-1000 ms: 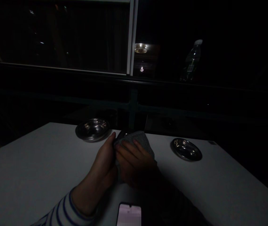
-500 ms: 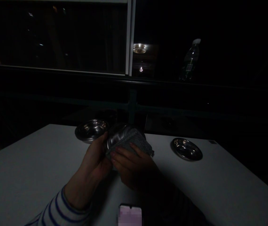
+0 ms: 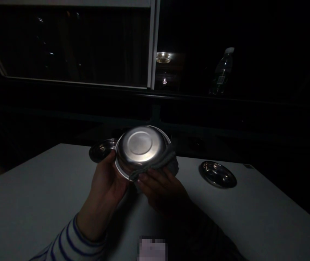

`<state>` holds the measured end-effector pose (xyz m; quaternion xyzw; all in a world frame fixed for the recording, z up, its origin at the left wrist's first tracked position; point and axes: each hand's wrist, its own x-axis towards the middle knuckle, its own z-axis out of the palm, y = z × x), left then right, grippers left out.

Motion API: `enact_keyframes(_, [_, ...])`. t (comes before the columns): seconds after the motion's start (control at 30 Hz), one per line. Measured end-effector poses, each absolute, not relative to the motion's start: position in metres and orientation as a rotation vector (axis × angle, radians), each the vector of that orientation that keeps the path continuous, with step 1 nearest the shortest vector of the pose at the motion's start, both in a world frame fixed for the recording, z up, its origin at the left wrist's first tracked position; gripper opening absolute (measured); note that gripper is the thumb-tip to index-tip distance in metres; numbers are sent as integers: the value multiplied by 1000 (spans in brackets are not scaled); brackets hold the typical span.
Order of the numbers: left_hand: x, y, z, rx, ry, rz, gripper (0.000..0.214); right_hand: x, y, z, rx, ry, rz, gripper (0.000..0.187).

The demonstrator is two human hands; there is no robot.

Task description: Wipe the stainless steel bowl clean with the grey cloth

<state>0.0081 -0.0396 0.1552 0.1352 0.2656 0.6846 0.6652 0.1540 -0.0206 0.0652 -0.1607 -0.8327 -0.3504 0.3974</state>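
Left hand (image 3: 103,183) grips a metal bowl (image 3: 141,144) at eight o'clock; right hand (image 3: 164,190) holds cloth (image 3: 169,162) against five. The bowl's underside shows.

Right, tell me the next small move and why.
Probably slide the cloth up over the bowl, whose base is uncovered: the right hand has the cloth at the lower right rim, while the left hand grips the left side.

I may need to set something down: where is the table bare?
The table is bare left of the left hand and right of the right hand, nearer than the right bowl. Crowded: around the left bowl, held bowl, cloth and phone.
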Motion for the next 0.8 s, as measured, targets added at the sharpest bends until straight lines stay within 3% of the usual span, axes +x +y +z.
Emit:
enact_keyframes(0.13, [11,-41,153,302,596,1562,37,155,-23,64,-456,-1980,-801,29])
enact_keyframes(0.4, [15,-38,143,314,539,1619,29,162,-23,71,-643,-1852,-617,58])
enact_keyframes(0.8, [16,-39,138,423,718,1562,17,172,-22,89,-708,-1736,-152,48])
